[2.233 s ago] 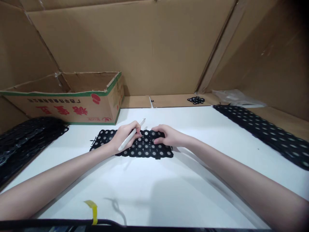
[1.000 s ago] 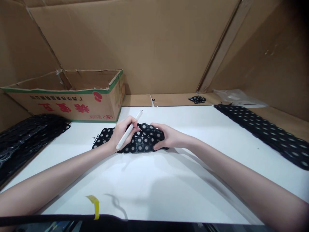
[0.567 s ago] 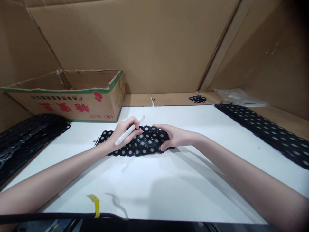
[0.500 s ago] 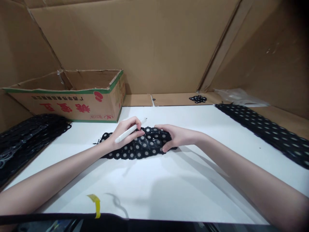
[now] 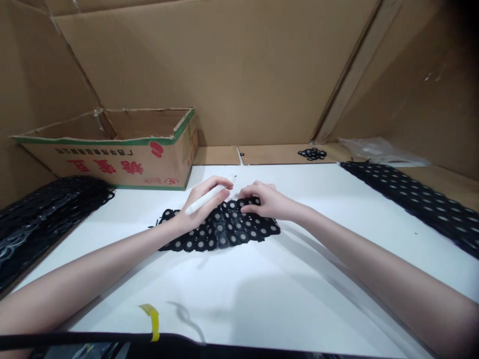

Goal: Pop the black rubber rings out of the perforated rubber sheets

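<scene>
A white pen (image 5: 206, 199) lies in my left hand (image 5: 202, 202), its dark tip pointing up and away past the fingers. That hand is closed around it and rests over the left half of a black sheet of joined rings (image 5: 228, 227) on the white table. Light centres show through the rings. My right hand (image 5: 265, 199) pinches the sheet's far edge, right of the middle, with thumb and fingers. Part of the sheet's left side is hidden under my left hand and wrist.
An open cardboard box (image 5: 105, 162) stands back left, beside a black heap of similar ringed material (image 5: 56, 214). A long black ringed strip (image 5: 415, 199) lies along the right. Toward the back are a small ring cluster (image 5: 312, 153) and clear plastic (image 5: 381, 149). Yellow tape (image 5: 153, 321) hangs at the front edge.
My right hand has moved from the sheet's right end to its far edge, fingers now bent in. The sheet lies flatter and wider at the right. My left hand, with the pen, shifted slightly right.
</scene>
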Demonstrator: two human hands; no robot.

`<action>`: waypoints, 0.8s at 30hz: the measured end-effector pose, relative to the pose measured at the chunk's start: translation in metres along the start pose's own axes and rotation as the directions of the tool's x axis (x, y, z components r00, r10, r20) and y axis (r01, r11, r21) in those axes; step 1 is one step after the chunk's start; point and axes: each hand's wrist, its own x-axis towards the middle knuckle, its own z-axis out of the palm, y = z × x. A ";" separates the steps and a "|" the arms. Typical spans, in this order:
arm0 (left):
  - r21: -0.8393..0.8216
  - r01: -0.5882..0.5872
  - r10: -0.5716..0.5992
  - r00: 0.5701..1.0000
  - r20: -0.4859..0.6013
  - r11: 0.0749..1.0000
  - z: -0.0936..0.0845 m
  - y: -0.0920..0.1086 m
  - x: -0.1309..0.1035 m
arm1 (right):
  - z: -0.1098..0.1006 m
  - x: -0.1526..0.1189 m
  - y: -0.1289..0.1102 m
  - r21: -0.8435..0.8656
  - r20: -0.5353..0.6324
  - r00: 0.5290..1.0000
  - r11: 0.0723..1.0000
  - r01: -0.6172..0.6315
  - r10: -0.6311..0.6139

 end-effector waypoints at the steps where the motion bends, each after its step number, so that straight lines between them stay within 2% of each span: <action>1: -0.036 0.020 -0.020 1.000 0.000 0.999 -0.001 0.000 0.001 | 0.000 0.000 0.000 -0.002 0.011 1.000 1.000 -0.005 0.005; 5: -0.171 0.104 -0.103 0.995 0.012 0.980 0.000 -0.004 0.007 | -0.008 -0.001 -0.001 -0.014 0.100 0.995 1.000 -0.016 0.017; 9: -0.272 0.198 -0.167 0.977 0.131 0.942 0.007 -0.010 0.013 | -0.013 -0.005 0.000 -0.026 0.157 0.987 0.999 -0.032 0.036; 12: -0.301 0.228 -0.192 0.971 0.143 0.926 0.011 -0.015 0.013 | -0.006 -0.006 0.001 0.014 0.078 0.996 0.999 -0.046 0.044; 16: -0.287 0.173 -0.164 0.985 0.057 0.942 0.012 -0.017 0.007 | 0.008 -0.003 0.003 0.076 -0.039 0.997 0.996 -0.056 0.059; 18: -0.271 0.146 -0.144 0.989 0.029 0.951 0.011 -0.015 0.005 | 0.013 -0.002 0.004 0.105 -0.067 0.995 0.993 -0.061 0.068; 24: -0.179 0.108 -0.100 0.994 0.053 0.978 0.014 -0.008 0.003 | 0.021 -0.002 0.005 0.112 -0.106 0.991 0.991 -0.068 0.080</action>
